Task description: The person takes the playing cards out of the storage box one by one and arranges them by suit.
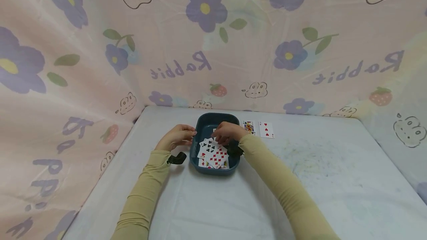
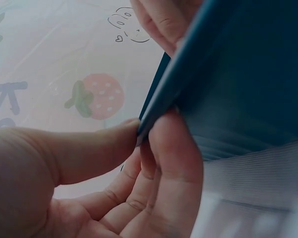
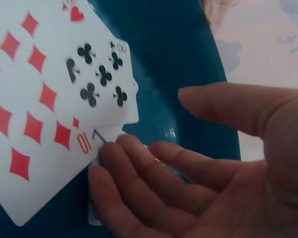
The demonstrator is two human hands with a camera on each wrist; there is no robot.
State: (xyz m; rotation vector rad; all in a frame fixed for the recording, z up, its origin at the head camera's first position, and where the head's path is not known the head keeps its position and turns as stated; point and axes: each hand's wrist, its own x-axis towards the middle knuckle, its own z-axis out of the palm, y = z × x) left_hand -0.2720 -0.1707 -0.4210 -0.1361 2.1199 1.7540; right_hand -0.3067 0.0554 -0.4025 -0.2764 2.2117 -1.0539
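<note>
Playing cards (image 1: 214, 153) heaped in one blue tray (image 1: 203, 121), two more cards (image 1: 258, 129) beside it.

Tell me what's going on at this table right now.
A person in tan sleeves is working over a dark blue tray of playing cards. The left hand pinches the tray's rim between thumb and fingers. The right hand reaches into the tray, fingertips on the edge of a card under the ten of diamonds. Two cards lie face up on the table beyond the tray.
</note>
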